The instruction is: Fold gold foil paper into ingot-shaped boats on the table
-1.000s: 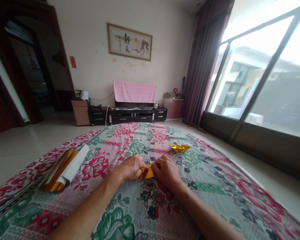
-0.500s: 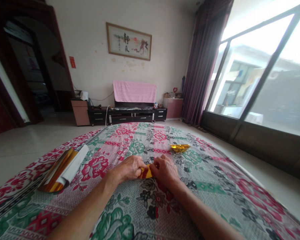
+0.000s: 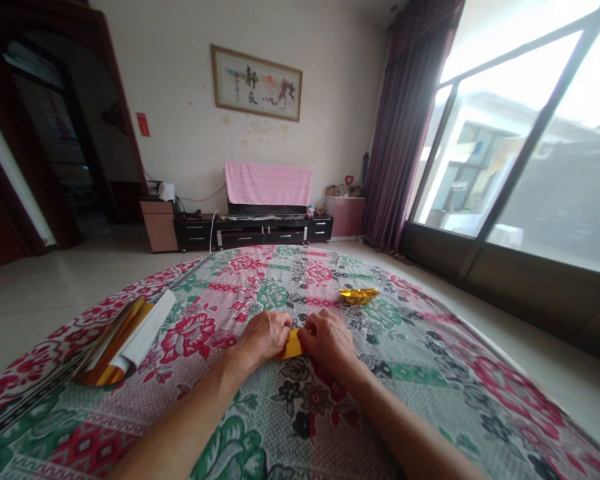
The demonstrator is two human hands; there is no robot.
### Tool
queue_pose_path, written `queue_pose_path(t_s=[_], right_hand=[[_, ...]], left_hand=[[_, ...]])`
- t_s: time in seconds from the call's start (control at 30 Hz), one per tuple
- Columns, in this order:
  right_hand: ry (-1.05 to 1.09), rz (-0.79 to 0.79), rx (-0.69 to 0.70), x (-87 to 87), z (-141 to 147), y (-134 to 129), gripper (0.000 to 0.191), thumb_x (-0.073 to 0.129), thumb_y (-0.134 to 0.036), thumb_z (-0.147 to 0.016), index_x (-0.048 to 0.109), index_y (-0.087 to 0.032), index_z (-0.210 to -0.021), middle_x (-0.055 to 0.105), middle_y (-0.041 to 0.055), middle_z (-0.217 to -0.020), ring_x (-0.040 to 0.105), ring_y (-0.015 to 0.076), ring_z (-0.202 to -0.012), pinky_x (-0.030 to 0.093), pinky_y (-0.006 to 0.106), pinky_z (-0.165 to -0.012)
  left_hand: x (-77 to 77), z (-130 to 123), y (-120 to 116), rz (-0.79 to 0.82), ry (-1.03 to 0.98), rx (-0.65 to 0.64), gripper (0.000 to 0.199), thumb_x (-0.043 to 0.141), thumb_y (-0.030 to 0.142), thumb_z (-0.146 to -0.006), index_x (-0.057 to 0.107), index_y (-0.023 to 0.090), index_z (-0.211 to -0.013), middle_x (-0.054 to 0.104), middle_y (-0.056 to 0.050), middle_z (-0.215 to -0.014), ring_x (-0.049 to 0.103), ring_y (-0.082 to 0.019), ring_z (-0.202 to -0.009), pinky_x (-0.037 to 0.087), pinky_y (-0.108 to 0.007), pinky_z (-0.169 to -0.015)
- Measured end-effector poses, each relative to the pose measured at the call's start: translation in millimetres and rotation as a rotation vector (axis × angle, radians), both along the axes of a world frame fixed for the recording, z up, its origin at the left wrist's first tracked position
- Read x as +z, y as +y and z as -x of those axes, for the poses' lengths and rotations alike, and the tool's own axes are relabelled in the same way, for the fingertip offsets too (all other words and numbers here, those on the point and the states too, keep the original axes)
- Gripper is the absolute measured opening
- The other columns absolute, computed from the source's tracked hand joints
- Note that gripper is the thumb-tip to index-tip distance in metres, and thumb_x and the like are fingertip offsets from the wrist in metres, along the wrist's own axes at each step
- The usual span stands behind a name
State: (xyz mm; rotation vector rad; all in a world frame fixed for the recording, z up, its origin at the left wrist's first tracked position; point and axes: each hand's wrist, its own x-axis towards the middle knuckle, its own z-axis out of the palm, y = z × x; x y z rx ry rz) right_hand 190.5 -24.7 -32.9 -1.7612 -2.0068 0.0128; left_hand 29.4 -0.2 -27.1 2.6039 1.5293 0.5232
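Observation:
A small piece of gold paper [image 3: 293, 344] lies between my hands at the middle of the patterned tablecloth. My left hand [image 3: 266, 337] has its fingers closed on the paper's left end. On the right end, my right hand [image 3: 329, 339] pinches the same paper. Beyond my right hand sits a folded gold paper piece [image 3: 359, 296] with pointed ends. To the left rests a curled stack of gold and white paper sheets [image 3: 125, 343]. My fingertips are partly hidden behind the knuckles.
The round table's tablecloth [image 3: 230, 433] spreads out beneath my forearms. Past the far edge are a low black cabinet [image 3: 260, 235], a pink cloth [image 3: 269, 183] over a screen and a purple curtain [image 3: 397, 133]. Large windows line the right side.
The gold paper between my hands shows a plainer, evenly yellow surface, where dark reddish reflections showed before. My hands have barely shifted.

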Motion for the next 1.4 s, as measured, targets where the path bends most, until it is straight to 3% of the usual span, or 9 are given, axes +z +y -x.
queue_pose_path(t_s=[0.13,0.33,0.5,0.67,0.83,1.4], right_hand=[[0.012,0.002,0.016,0.7,-0.4,0.0,0.016,0.052,-0.032,-0.080,0.062,-0.020,-0.076,0.057,0.0023,-0.084,0.051,0.0141,-0.081,0.031,0.023,-0.064],[0.002,0.027,0.014,2.1,-0.4,0.2,0.016,0.051,-0.032,-0.080,0.063,-0.021,-0.078,0.057,0.0027,-0.085,0.052,0.0141,-0.082,0.031,0.023,-0.063],[-0.011,0.003,0.013,1.6,0.2,-0.2,0.015,0.052,-0.031,-0.080,0.062,-0.021,-0.078,0.057,0.0028,-0.086,0.051,0.0145,-0.082,0.031,0.023,-0.064],[-0.024,-0.018,0.041,0.3,0.8,0.2,0.013,0.052,-0.029,-0.080,0.062,-0.021,-0.079,0.057,0.0026,-0.086,0.050,0.0143,-0.081,0.032,0.023,-0.066],[-0.059,-0.057,0.071,2.0,1.6,0.2,0.013,0.054,-0.028,-0.080,0.063,-0.020,-0.075,0.057,0.0036,-0.085,0.049,0.0154,-0.083,0.033,0.024,-0.071],[-0.214,-0.039,0.239,6.6,0.7,-7.4,0.028,0.039,-0.027,-0.090,0.062,-0.019,-0.076,0.056,0.0040,-0.081,0.049,0.0126,-0.071,0.032,0.023,-0.067]], left_hand=[[-1.0,1.2,5.6,0.041,-0.065,0.052,0.023,0.044,0.025,-0.079,0.066,0.021,-0.082,0.069,-0.002,-0.080,0.061,-0.016,-0.076,0.042,-0.024,-0.069],[5.3,8.7,13.3,0.162,-0.162,0.009,0.027,0.042,0.022,-0.078,0.069,0.020,-0.085,0.070,0.000,-0.077,0.061,-0.012,-0.073,0.043,-0.020,-0.066],[4.3,7.3,12.4,0.137,-0.167,0.005,0.029,0.043,0.021,-0.076,0.070,0.019,-0.086,0.070,-0.001,-0.081,0.061,-0.013,-0.073,0.043,-0.021,-0.067],[0.7,2.7,9.0,0.102,-0.098,0.102,0.022,0.048,0.028,-0.074,0.069,0.022,-0.079,0.069,-0.001,-0.071,0.060,-0.013,-0.066,0.041,-0.021,-0.060],[0.8,-1.2,6.7,0.088,-0.056,0.162,0.018,0.051,0.029,-0.073,0.068,0.023,-0.078,0.069,0.000,-0.074,0.061,-0.014,-0.070,0.040,-0.022,-0.062],[3.7,-6.9,3.0,0.122,-0.049,0.233,0.019,0.049,0.026,-0.072,0.068,0.024,-0.077,0.070,-0.002,-0.080,0.063,-0.017,-0.078,0.040,-0.024,-0.063]])
